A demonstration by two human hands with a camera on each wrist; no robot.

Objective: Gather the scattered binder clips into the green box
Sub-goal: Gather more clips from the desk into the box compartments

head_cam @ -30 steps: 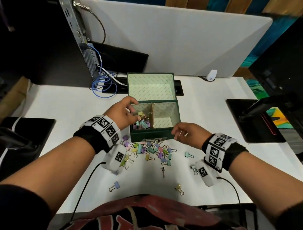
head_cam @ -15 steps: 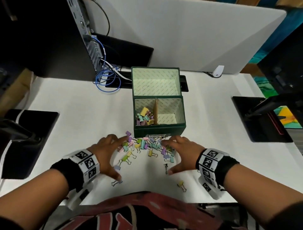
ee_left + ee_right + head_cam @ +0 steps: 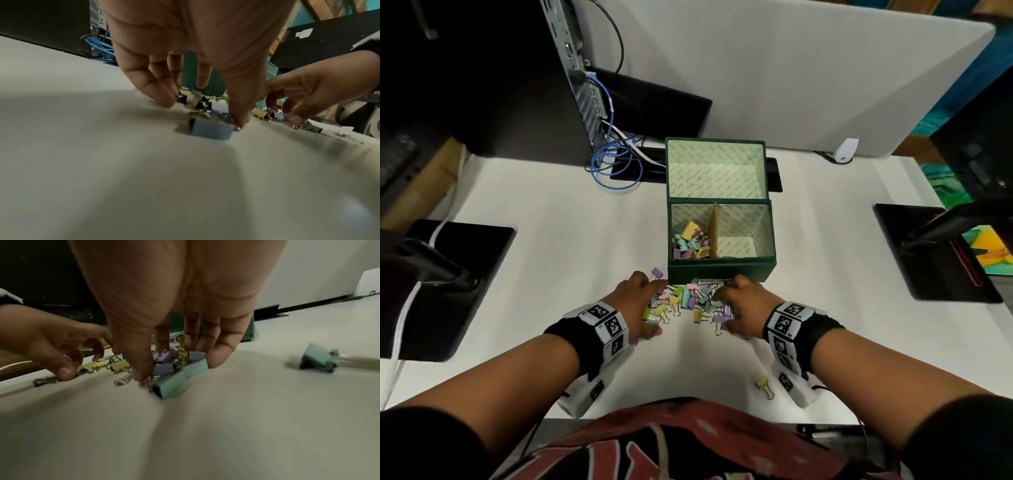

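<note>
1. Head view: from above, looking forward and down over the desk (image 3: 551, 240), taking in the whole box (image 3: 719, 270), the clips (image 3: 685, 303) and both forearms.
2. Left wrist view: just above the desk, facing along the left hand (image 3: 185, 40) toward the box.
3. Right wrist view: equally low, along the right hand (image 3: 174, 288).
4. All three views show the clips; each wrist view also shows the opposite hand.

Dark green box (image 3: 719, 270) with pale green patterned lining, pastel yellow, purple, teal, pink binder clips (image 3: 685, 303), white desk (image 3: 571, 240), blue cable (image 3: 606, 164), black-and-white checker-marked wristbands (image 3: 607, 325).
</note>
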